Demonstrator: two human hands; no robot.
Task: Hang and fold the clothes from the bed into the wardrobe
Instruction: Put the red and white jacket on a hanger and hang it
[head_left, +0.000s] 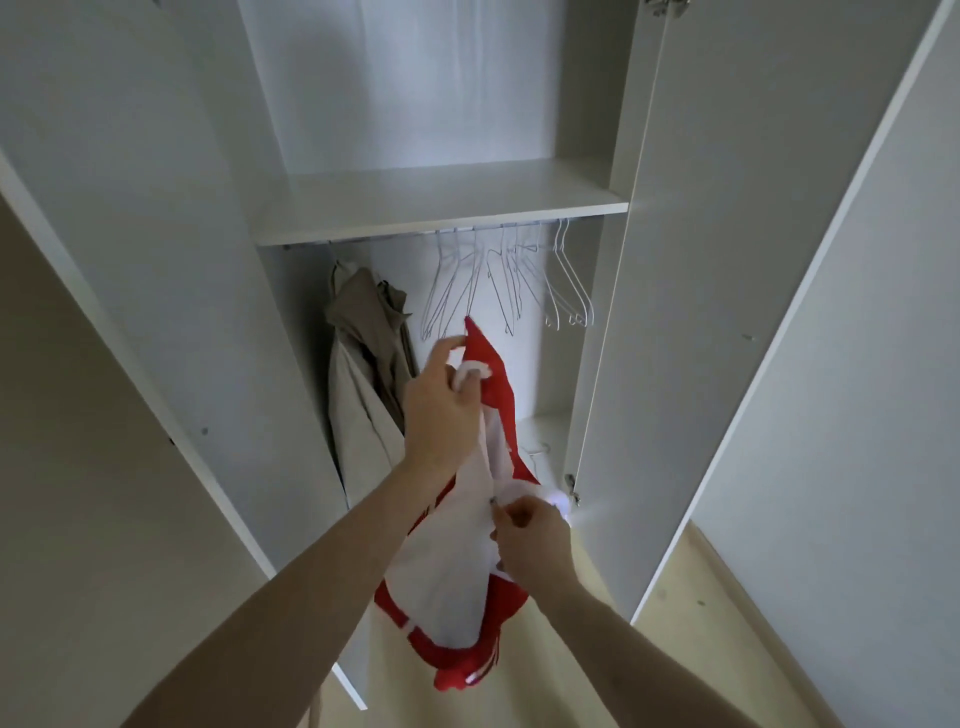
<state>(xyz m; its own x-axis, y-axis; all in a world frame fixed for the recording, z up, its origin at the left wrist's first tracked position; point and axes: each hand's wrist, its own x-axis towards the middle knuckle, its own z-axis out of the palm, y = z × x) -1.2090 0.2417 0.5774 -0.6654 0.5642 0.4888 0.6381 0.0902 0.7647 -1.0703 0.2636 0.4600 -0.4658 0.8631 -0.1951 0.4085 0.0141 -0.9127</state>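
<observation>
**At the open wardrobe, a red top held up for hanging**

In the centre of the frame, before the open white wardrobe (431, 202), the left hand (441, 410) grips the red-and-white fabric garment (447, 587) near its top, lifting it toward the thin white wire hangers (498, 275) on the rail. Lower right, the right hand (530, 540) pinches the cloth, probably to steady it. A beige jacket (363, 374) hangs centre left.

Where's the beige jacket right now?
In the head view, the beige jacket hangs at the left end of the wardrobe rail, left of the empty wire hangers.
</observation>
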